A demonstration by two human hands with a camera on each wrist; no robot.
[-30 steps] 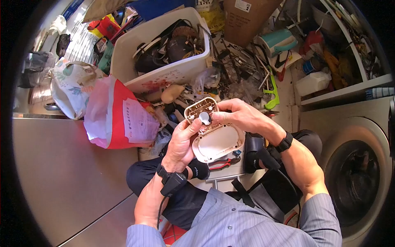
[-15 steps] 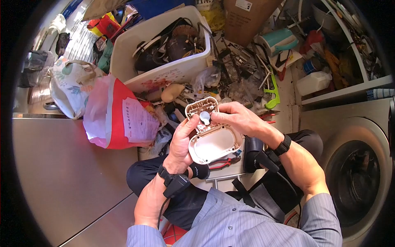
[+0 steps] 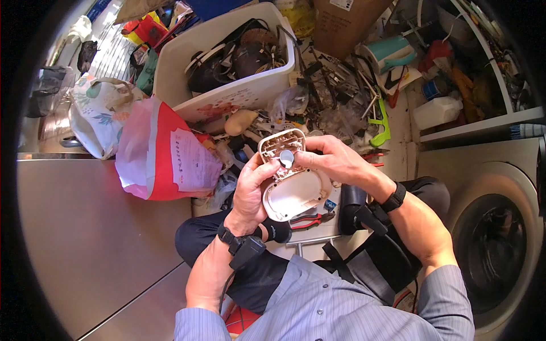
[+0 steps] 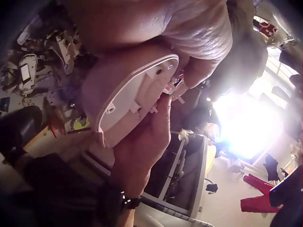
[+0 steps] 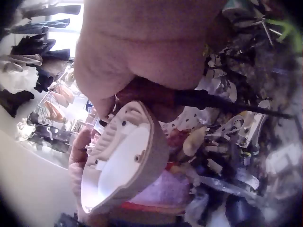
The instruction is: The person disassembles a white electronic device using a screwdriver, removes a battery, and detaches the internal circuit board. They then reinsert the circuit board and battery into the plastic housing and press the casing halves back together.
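Both hands hold an off-white plastic housing (image 3: 297, 198) in front of the body, its hollow inner side facing up. Its narrow upper end is ribbed; the wider lower end is a smooth oval hollow. My left hand (image 3: 249, 190) grips the left edge, thumb at a small round white piece (image 3: 286, 157) inside. From the right side, my right hand (image 3: 335, 165) has its thumb beside that piece, fingers behind the housing. In the right wrist view, a red-handled screwdriver (image 5: 208, 98) is tucked in the right hand's fingers, its long dark shaft pointing outward.
Red-handled pliers (image 3: 310, 220) lie on the floor between the feet. Beyond the hands are scattered scraps, a green plastic piece (image 3: 380, 126) and a white bin (image 3: 233, 96). A red-and-white bag (image 3: 165, 156) stands left; a washing machine (image 3: 495, 238) is at the right.
The housing has shifted and turned slightly in both hands. The left thumb has moved a little around the round white piece. Both hands keep their hold.
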